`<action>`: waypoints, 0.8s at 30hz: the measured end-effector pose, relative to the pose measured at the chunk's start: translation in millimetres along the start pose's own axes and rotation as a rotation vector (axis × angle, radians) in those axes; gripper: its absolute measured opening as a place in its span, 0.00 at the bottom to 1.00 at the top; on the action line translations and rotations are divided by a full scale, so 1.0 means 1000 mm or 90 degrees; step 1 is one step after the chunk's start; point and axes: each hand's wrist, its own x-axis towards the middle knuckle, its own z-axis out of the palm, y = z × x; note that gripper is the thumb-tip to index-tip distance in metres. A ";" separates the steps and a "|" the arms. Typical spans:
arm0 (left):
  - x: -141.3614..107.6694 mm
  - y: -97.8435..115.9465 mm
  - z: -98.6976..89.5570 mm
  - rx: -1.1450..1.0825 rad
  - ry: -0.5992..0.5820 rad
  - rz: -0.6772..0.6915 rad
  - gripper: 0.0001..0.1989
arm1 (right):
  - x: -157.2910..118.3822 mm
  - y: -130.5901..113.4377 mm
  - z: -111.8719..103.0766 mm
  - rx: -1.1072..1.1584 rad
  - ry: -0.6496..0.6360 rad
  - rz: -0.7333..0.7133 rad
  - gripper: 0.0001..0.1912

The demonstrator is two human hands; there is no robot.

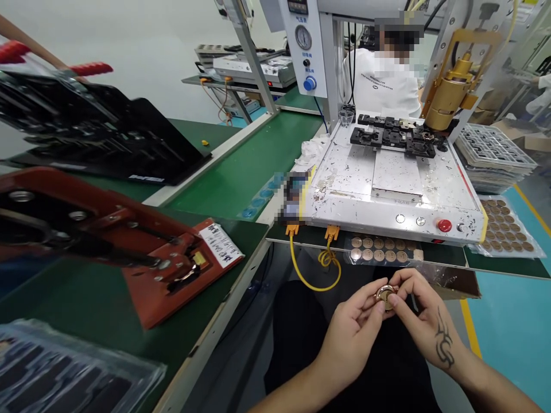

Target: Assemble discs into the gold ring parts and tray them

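Note:
Above my lap, my left hand (353, 328) and my right hand (424, 307) hold one small round watch case (384, 290) between them. It has a shiny rose-gold rim and a brownish-gold round face turned up. Both thumbs press on it from the near side while fingers curl around its edge, hiding part of it. Just beyond the hands, a clear sheet of round copper-coloured discs (378, 256) lies under the front edge of a white bench machine (344, 198). Black fixtures (387, 136) sit on that machine beneath a gold-coloured cylinder head (447, 97).
At left stands a red-brown press (146, 292) on a green bench, with a plastic-wrapped tray (77, 373) nearer me. A yellow cable (307, 285) loops below the machine. More discs (508, 226) and stacked white trays (495, 152) are right. A person (383, 86) in white sits behind.

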 end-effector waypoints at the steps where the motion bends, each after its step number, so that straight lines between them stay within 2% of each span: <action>1: -0.001 -0.002 -0.001 0.021 0.008 0.010 0.21 | 0.000 0.001 0.000 -0.026 -0.001 -0.013 0.13; 3: -0.002 -0.007 -0.003 0.071 0.020 0.032 0.20 | 0.000 0.005 0.000 -0.077 -0.001 -0.024 0.12; 6: -0.002 -0.007 -0.008 0.156 0.003 0.057 0.19 | 0.003 0.008 -0.003 -0.108 -0.034 -0.034 0.04; 9: 0.001 0.005 -0.014 0.236 -0.055 0.052 0.24 | 0.009 0.007 -0.007 -0.111 -0.114 -0.113 0.07; 11: 0.005 0.017 -0.019 0.235 -0.052 0.042 0.26 | 0.016 0.005 -0.007 -0.085 -0.121 -0.143 0.06; 13: 0.007 0.028 -0.023 0.179 -0.002 0.036 0.27 | 0.022 0.002 -0.004 -0.015 -0.106 -0.088 0.07; 15: 0.007 0.035 -0.026 0.117 0.053 0.031 0.28 | 0.028 0.001 0.004 0.094 -0.107 0.017 0.13; 17: 0.004 0.040 -0.027 0.102 0.079 0.014 0.23 | 0.033 0.000 0.015 0.199 -0.120 0.095 0.17; 20: -0.004 0.045 -0.028 0.146 0.103 -0.002 0.13 | 0.035 -0.003 0.032 0.283 -0.139 0.117 0.20; 24: -0.015 0.054 -0.031 0.194 0.133 0.013 0.12 | 0.033 -0.013 0.044 0.283 -0.164 0.103 0.19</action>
